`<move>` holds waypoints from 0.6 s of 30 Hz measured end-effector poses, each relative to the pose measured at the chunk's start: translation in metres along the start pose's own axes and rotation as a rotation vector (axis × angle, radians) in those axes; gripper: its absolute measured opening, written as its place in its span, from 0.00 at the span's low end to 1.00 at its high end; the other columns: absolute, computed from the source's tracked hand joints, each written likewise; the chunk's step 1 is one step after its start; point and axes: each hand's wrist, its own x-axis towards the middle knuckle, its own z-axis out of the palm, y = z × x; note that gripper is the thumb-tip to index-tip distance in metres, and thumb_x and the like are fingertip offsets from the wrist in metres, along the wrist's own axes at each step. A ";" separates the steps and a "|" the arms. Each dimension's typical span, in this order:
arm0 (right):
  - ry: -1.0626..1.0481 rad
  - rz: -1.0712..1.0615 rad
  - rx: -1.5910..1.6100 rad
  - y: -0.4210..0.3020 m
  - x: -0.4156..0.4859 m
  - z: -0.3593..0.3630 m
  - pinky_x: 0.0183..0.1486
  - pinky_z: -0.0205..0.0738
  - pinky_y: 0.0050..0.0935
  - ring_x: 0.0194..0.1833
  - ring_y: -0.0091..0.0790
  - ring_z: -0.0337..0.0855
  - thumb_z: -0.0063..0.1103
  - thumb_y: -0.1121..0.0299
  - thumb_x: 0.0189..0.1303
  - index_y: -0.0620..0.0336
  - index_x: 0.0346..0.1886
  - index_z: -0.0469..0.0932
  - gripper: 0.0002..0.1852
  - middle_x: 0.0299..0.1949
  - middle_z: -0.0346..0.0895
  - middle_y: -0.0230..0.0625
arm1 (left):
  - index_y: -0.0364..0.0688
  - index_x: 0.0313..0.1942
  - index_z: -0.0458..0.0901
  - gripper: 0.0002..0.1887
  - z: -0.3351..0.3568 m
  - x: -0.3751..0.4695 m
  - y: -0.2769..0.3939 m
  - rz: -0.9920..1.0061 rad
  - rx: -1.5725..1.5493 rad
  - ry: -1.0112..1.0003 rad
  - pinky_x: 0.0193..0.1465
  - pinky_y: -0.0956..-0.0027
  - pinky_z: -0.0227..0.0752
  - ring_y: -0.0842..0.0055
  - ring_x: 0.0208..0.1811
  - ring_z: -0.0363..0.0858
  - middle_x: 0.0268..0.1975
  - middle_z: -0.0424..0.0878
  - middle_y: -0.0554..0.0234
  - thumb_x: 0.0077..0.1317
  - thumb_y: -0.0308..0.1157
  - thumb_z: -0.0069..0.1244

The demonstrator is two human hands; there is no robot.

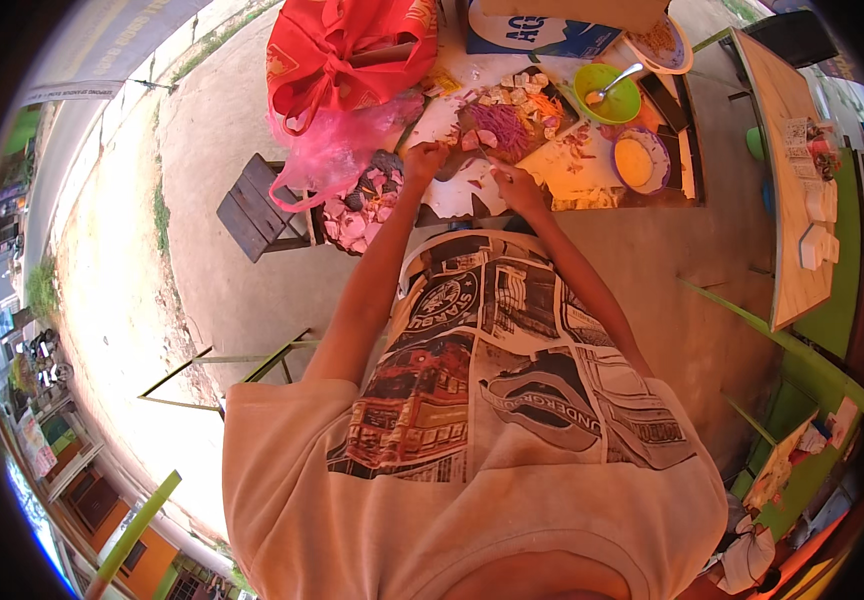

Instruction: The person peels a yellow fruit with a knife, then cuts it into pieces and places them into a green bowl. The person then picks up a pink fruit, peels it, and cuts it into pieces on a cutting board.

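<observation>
My left hand (pixel 426 161) is at the near left edge of the cutting board (pixel 453 166), fingers curled; whether something small is in them is hidden. In my right hand (pixel 518 187) is a thin tool, apparently a knife (pixel 483 152), its tip pointing towards peeled pink pieces (pixel 478 139), possibly shallots. Beyond them on the board lie purple shreds (pixel 503 126), orange shreds (pixel 544 105) and pale cubes (pixel 514 91). Left of my left hand, a dark container (pixel 361 201) holds pink, papery pieces.
A red bag (pixel 349 64) and pink plastic bag (pixel 334 142) occupy the left side. A green bowl with a spoon (pixel 606 94), a bowl of yellow contents (pixel 638 161) and a blue-white carton (pixel 537 34) sit right and behind. A wooden stool (pixel 259 206) stands left.
</observation>
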 end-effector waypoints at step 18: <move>0.135 -0.380 0.797 -0.207 -0.098 -0.145 0.31 0.71 0.20 0.22 0.19 0.70 0.55 0.66 0.71 0.65 0.52 0.76 0.13 0.25 0.73 0.29 | 0.41 0.42 0.70 0.09 -0.004 -0.115 0.330 0.294 -1.312 -0.558 0.50 0.65 0.67 0.70 0.42 0.71 0.38 0.72 0.61 0.63 0.33 0.42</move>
